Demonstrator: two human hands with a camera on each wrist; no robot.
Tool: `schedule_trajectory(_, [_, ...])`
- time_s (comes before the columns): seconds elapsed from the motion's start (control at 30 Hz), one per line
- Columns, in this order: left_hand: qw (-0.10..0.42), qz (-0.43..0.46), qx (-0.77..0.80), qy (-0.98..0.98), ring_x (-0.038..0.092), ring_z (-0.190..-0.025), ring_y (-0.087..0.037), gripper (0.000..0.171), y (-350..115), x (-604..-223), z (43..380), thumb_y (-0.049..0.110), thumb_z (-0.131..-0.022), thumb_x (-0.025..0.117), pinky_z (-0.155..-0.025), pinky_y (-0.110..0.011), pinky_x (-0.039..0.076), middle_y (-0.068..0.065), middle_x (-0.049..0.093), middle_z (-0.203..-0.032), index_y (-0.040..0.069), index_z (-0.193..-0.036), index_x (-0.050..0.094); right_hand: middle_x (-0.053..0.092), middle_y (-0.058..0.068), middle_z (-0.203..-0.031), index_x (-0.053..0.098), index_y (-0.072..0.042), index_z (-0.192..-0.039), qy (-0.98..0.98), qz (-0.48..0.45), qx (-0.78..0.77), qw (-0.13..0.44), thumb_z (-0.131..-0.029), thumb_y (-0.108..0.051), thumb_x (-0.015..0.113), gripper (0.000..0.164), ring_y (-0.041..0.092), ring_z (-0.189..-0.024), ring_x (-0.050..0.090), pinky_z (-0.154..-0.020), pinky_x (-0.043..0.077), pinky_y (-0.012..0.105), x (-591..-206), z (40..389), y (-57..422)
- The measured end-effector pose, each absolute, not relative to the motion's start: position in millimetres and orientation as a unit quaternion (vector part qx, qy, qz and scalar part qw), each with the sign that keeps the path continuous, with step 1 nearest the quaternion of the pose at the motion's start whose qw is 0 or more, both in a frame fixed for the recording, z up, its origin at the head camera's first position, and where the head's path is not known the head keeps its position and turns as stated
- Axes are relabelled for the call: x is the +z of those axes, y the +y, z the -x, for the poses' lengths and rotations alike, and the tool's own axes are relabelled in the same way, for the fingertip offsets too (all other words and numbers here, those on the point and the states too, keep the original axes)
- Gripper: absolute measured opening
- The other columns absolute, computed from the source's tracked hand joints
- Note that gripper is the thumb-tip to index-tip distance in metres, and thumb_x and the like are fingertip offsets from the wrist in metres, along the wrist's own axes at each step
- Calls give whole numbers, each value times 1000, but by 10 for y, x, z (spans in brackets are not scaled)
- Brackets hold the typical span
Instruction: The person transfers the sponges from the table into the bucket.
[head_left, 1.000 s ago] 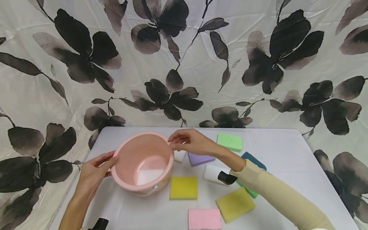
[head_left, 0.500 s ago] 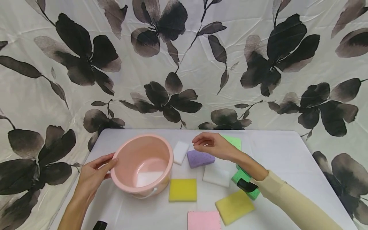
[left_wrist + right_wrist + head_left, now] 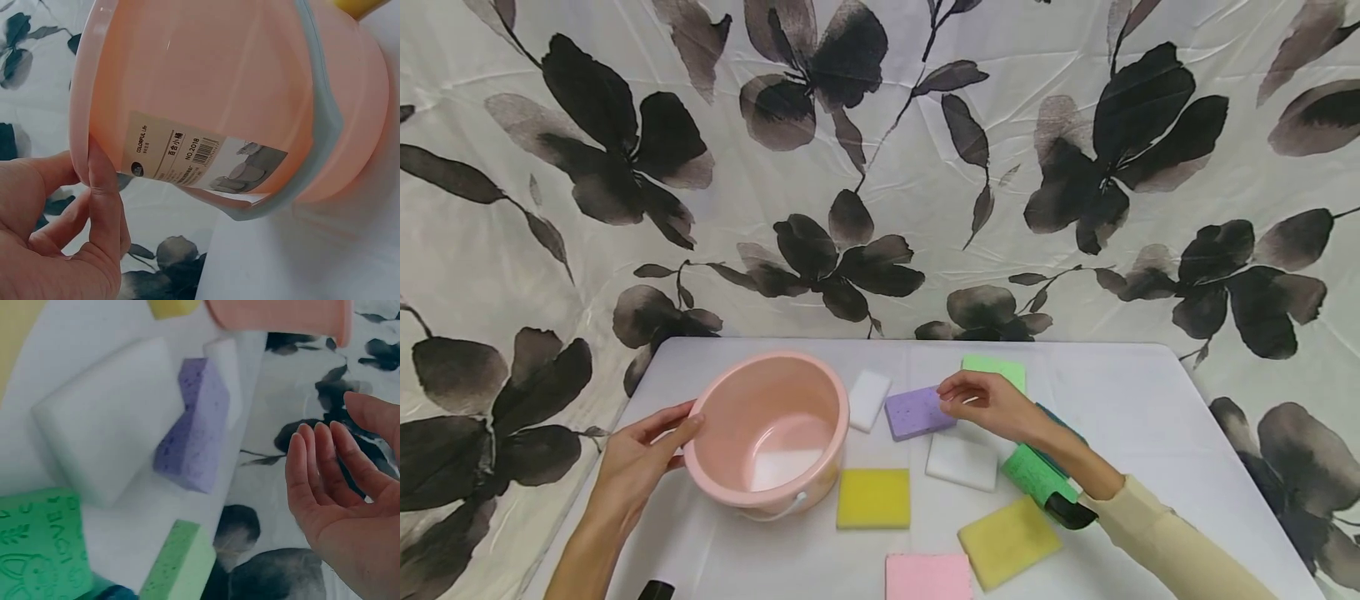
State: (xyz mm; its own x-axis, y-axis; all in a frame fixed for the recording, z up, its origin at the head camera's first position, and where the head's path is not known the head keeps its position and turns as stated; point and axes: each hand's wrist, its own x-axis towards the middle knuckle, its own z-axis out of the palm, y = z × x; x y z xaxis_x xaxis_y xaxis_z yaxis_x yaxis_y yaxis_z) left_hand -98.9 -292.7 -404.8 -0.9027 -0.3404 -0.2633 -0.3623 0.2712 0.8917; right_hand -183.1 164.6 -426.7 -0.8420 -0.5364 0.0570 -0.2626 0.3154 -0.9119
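Observation:
A pink plastic bucket (image 3: 767, 429) stands on the left part of the table, its pale handle (image 3: 325, 131) hanging down at the side. My left hand (image 3: 643, 450) pinches the bucket's rim between thumb and fingers, as the left wrist view also shows. Over the purple sponge (image 3: 913, 414) hovers my right hand (image 3: 992, 407), fingers loosely bent and holding nothing. In the right wrist view the right hand (image 3: 344, 494) is apart from the purple sponge (image 3: 197, 431). A white sponge (image 3: 962, 461) and a light green sponge (image 3: 996, 369) lie close by.
On the white table (image 3: 1127, 417) also lie a small white block (image 3: 869, 400), a bright yellow sponge (image 3: 873, 498), a dull yellow sponge (image 3: 1009, 542), a pink sponge (image 3: 928, 577) and a green sponge (image 3: 1037, 472). A dark teal piece lies partly under the right forearm. Floral cloth (image 3: 850, 167) hangs behind.
My right hand has left the bucket's right rim and moved right, to above the purple sponge. The left hand stays on the rim, and the bucket keeps its place.

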Motion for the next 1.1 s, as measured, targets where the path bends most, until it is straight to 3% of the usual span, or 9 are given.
schedule_trajectory(0.43, [11,230,566,792,64,-87,4,72,-2903,-4044,991,43,-91,78,-74,-20,59,10,62,-121,3,-147,55,66,23,-111,65,10,-117,818,259,-491,149,-94,-8,75,30,27,-101,65,-89,57,32,-4634,1709,1811])
schedule_trajectory(0.6, [11,233,572,787,64,-88,4,72,-2901,-4054,1004,43,-90,79,-74,-20,59,16,62,-114,4,-147,56,66,21,-109,65,8,-115,829,265,-468,154,-92,-10,78,31,32,-101,63,-92,56,41,-4761,1672,1847])
schedule_trajectory(0.8, [15,233,569,789,64,-88,4,72,-2909,-4071,1007,44,-91,78,-74,-20,59,6,61,-127,5,-147,55,67,17,-112,66,6,-117,847,270,-432,153,-89,-12,81,36,35,-104,63,-94,55,43,-4835,1633,1873])
schedule_trajectory(1.0, [11,234,577,782,64,-89,5,73,-2926,-4068,1002,43,-90,79,-74,-20,58,23,61,-107,4,-147,55,68,15,-114,66,6,-119,868,271,-386,157,-86,-11,84,42,30,-106,64,-94,55,40,-4818,1588,1841])
schedule_trajectory(1.1, [9,233,578,782,64,-89,5,74,-2928,-4065,1000,42,-90,80,-74,-20,58,25,61,-104,3,-147,55,68,13,-112,66,5,-118,873,276,-370,155,-85,-10,85,41,27,-104,64,-93,55,41,-4811,1573,1829])
